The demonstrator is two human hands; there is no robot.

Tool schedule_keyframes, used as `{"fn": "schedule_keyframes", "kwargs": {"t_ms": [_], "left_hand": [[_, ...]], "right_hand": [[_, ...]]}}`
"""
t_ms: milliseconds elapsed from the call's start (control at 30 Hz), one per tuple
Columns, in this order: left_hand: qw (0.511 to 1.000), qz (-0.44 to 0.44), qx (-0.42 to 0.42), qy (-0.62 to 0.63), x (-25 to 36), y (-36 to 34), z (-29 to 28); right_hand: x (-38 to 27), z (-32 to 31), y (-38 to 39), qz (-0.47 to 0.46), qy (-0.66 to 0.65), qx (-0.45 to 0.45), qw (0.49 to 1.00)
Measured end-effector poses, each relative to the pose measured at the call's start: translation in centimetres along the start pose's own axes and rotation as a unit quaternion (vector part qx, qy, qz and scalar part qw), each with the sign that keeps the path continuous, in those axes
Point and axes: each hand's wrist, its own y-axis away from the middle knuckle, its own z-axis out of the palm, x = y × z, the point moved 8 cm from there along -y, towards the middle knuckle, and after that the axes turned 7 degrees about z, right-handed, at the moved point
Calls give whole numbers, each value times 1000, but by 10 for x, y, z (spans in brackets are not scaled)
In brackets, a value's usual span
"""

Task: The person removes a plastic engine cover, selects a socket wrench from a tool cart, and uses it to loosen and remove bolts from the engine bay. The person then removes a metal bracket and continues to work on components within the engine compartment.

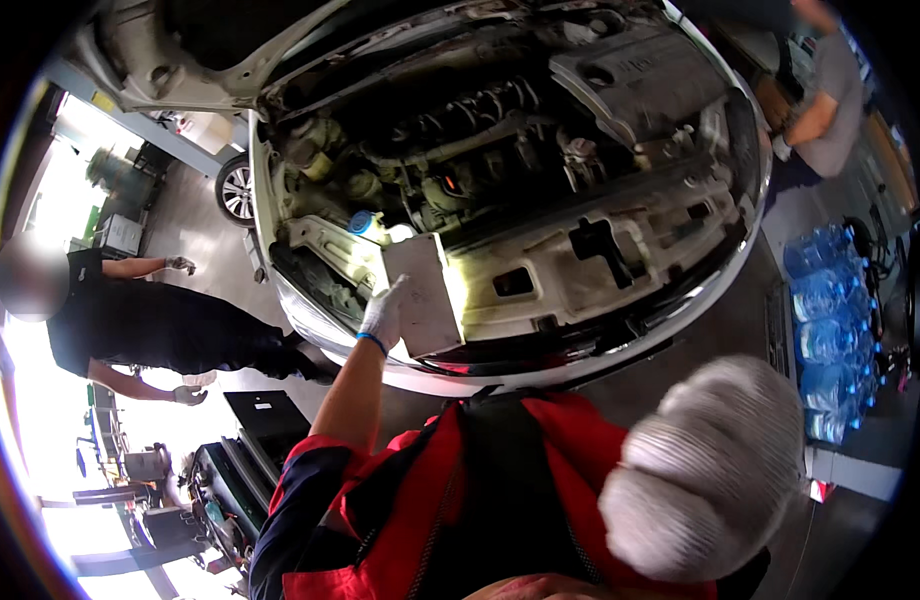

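My left hand (384, 314), in a white knit glove with a blue band at the wrist, grips a flat grey rectangular panel light (426, 300). Bright light spills from its edges onto the front of the open engine bay (460, 160). Beside the panel's far corner is a blue round cap (362, 222) on a reservoir. Close to the camera at the lower right, my right hand (705, 470) is raised in a similar pale glove. Its fingers are curled closed, and whatever may be inside them is hidden.
The white car's front bumper (540, 378) curves just before me. One person (150, 310) stands at the left; another person (830, 105) is at the far right. Blue-tinted water bottles (825, 330) stand at the right. A black cart with parts (240, 470) is at the lower left.
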Motion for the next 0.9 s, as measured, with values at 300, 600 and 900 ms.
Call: {"fn": "schedule_keyframes", "kwargs": {"t_ms": [300, 600, 900], "left_hand": [[793, 203, 221, -530, 55, 21, 20], [789, 170, 206, -554, 46, 49, 15], [772, 224, 318, -502, 27, 152, -121]], "right_hand": [[-24, 24, -16, -89, 46, 69, 993], [-46, 61, -38, -242, 16, -15, 970], [-117, 156, -45, -259, -151, -239, 924]]}}
